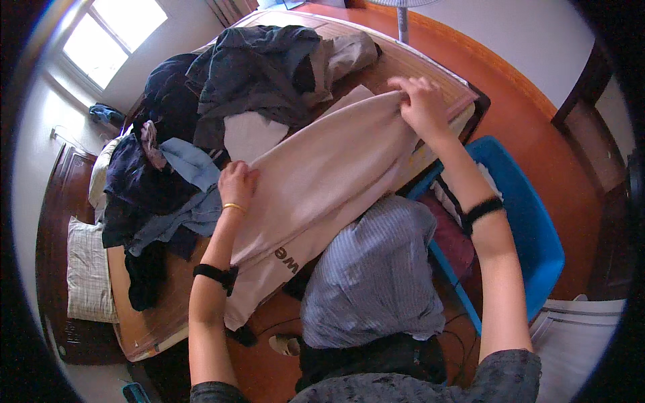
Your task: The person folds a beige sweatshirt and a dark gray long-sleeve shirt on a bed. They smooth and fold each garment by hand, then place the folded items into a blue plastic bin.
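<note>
A pale beige garment with dark lettering [322, 166] is spread between my two hands, partly over the bed's edge and hanging down in front of me. My left hand [238, 187] grips its upper left edge. At its far right end, my right hand [422, 103] pinches the cloth with thumb and fingers. Just beyond the garment lies a heap of clothes, with a dark grey garment [252, 70] on top and a white piece [254, 133] below it. A light blue garment [190, 162] lies beside my left hand. Striped blue-grey cloth [373, 272] covers my lap.
The bed [428, 65] has a wooden-looking surface. To my right stands a blue plastic tub [536, 252] with clothes inside. A checked pillow [90, 272] lies at the far left. A fan's stand [402, 25] rises behind the bed. Cables run over the floor.
</note>
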{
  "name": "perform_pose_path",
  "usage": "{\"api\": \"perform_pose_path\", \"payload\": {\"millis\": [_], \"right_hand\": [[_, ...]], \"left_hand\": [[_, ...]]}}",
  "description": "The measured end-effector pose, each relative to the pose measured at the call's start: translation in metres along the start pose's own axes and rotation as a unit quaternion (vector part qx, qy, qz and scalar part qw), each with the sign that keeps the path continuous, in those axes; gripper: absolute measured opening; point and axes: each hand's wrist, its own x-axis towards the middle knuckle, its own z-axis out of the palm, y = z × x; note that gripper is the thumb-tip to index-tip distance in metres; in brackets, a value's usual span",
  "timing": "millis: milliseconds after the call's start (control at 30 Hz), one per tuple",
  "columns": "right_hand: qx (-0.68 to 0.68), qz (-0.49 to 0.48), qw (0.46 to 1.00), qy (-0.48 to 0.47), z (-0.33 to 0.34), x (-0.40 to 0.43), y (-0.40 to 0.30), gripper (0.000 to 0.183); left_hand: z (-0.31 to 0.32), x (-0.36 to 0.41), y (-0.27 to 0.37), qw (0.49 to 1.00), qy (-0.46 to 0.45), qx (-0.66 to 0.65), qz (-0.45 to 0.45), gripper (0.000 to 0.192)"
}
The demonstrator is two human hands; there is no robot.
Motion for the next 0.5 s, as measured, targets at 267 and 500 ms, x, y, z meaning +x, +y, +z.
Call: {"api": "perform_pose_path", "payload": {"millis": [267,500], "right_hand": [[-0.054,-0.079,0.989,-0.114,0.087,-0.035,-0.055,0.047],[-0.159,-0.107,0.968,-0.16,0.108,-0.056,-0.036,0.047]], "left_hand": [[0.022,-0.073,0.04,0.989,-0.032,0.085,0.117,0.054],[0.008,-0.133,0.032,0.991,-0.109,0.082,-0.013,0.059]]}}
